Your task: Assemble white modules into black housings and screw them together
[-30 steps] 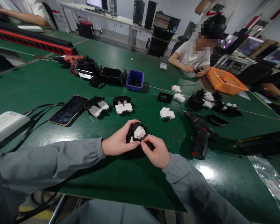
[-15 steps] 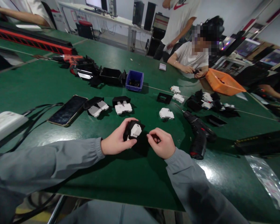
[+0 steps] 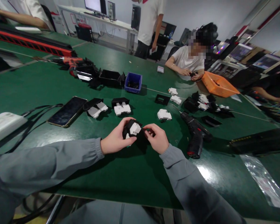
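My left hand is wrapped round a black plastic housing with a white module in it, held just above the table in front of me. Close to the housing's right edge is my right hand, its fingers curled into a pinch. Whatever those fingertips hold is too small or hidden to tell, and whether they touch the housing is unclear. Beyond the hands lie a loose white module and two black housings with white modules, one at the middle and one further left.
A cordless screwdriver lies right of my hands, a phone to the left. Further back stand a blue bin, a black bin and an orange basket. A co-worker sits across the green table.
My right hand has moved up and left, closer to the housing. The left hand keeps its hold, and the housing has tilted slightly. A person in the background has shifted left.
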